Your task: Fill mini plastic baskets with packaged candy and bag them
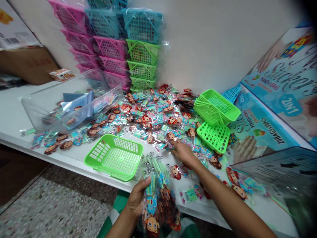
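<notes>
A thick bunch of clear plastic packets with cartoon heads and small rings at one end is gripped in my left hand, thumb across the front, at the table's near edge. Over the loose pile of like packets, my right hand reaches in with its fingers drawn together at a packet; the fingertips are partly hidden and slightly blurred. Left of the bunch stands a light green plastic basket, upright, with nothing in it.
Wrapped pink, blue and green baskets are stacked against the wall. A clear plastic bin with packets stands at left, before a cardboard box. Nested green baskets and printed boxes are on the right.
</notes>
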Tool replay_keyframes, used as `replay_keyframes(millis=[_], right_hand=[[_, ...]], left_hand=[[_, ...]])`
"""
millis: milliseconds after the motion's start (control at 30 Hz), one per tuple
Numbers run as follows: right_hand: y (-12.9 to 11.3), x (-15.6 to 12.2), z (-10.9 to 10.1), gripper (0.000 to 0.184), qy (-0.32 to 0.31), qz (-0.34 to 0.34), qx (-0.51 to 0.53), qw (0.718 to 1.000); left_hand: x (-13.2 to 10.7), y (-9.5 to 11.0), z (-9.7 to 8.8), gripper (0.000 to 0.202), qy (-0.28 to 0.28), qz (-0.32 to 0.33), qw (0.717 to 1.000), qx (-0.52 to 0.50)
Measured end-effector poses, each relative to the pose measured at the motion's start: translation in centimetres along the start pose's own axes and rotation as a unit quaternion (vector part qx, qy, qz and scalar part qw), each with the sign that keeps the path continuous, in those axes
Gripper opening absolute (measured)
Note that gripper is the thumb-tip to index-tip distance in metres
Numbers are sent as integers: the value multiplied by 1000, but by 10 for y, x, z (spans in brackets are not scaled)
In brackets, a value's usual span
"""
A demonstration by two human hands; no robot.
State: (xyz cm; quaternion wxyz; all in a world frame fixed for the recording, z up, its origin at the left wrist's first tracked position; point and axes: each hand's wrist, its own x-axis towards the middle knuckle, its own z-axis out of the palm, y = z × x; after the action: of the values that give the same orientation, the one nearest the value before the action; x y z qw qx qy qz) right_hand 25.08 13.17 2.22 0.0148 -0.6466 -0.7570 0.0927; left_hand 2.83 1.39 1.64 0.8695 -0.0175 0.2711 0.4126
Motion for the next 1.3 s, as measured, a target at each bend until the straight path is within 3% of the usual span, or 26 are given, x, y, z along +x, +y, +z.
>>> replay_keyframes(millis=[133, 267, 367, 500, 633, 800, 867, 967, 1033, 1100, 1167, 1300], right_hand=[[17, -28, -19, 26, 38, -105, 117, 987], [-2, -84, -12, 38, 89, -247, 245, 933], [-28, -115, 8, 42, 140, -249, 286, 915], [-44, -125, 26, 31, 224, -208, 329, 893], [-45, -120, 21, 29, 222, -222, 319, 894], [-33, -101, 1, 37, 162, -276, 192, 928], [-18, -78, -4, 36, 146, -223, 157, 951], [6, -25, -9, 44, 130, -80, 38, 988], [18, 9, -13, 57, 67, -30, -69, 995], [24, 33, -17, 59, 9, -28, -125, 992], [26, 42, -21, 48, -19, -45, -133, 990], [31, 27, -19, 42, -18, -67, -124, 990]], left_hand=[[1, 2, -4, 34, -24, -7, 1000, -12], [8, -3, -7, 37, -82, -42, 995, -33], [11, -9, -3, 37, -99, -45, 993, -43], [8, -13, 8, 33, -67, -30, 997, -31], [5, -11, 10, 32, -74, -41, 996, -22], [8, -4, -4, 31, -86, -41, 995, -24], [10, -1, -9, 29, -67, -38, 997, -20], [10, 0, -10, 30, -40, -32, 999, -5], [9, -1, -8, 33, -30, -23, 999, 3], [8, -1, -5, 34, -23, -17, 1000, 6], [7, 0, -2, 33, -15, -12, 1000, 7], [7, 5, -1, 28, 4, -22, 999, 24]])
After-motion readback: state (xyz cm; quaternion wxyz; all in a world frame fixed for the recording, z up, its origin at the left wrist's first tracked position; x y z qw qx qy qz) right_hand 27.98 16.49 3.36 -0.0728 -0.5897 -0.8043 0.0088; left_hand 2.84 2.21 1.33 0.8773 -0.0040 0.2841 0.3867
